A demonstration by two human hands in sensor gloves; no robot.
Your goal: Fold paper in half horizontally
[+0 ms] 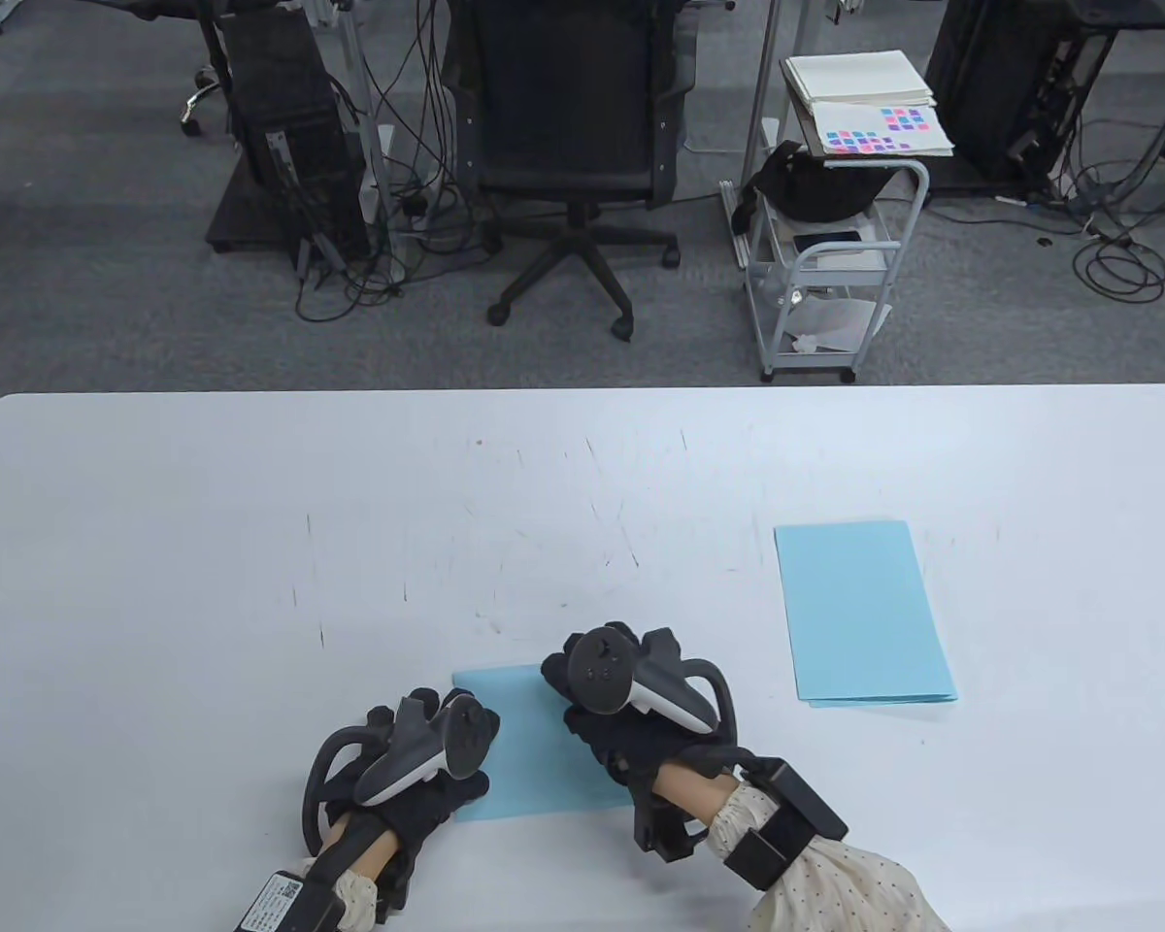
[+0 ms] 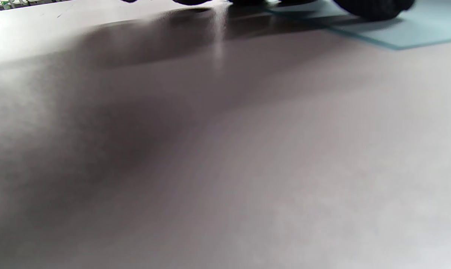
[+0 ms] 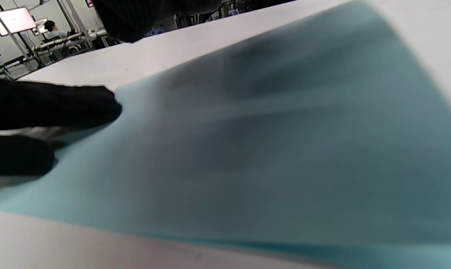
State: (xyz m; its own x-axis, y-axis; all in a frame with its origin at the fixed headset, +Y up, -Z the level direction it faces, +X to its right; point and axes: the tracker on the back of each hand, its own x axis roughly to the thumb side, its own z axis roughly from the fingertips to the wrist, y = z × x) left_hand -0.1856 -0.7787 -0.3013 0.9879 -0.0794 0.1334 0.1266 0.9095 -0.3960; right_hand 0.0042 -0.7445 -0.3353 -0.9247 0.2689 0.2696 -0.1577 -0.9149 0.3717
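Note:
A light blue paper sheet (image 1: pixel 534 757) lies flat on the white table (image 1: pixel 252 505) near the front edge. My left hand (image 1: pixel 442 738) rests on its left edge with the fingers spread. My right hand (image 1: pixel 607 665) presses on its far right part and hides that corner. Neither hand pinches the sheet. In the right wrist view the paper (image 3: pixel 270 149) fills the frame, with left-hand fingers (image 3: pixel 53 106) lying on its left side. In the left wrist view only a strip of the paper (image 2: pixel 416 31) shows at the top right.
A stack of light blue sheets (image 1: pixel 864 612) lies on the table to the right, apart from the hands. Beyond the far table edge stand an office chair (image 1: pixel 568 136) and a white cart (image 1: pixel 830 252).

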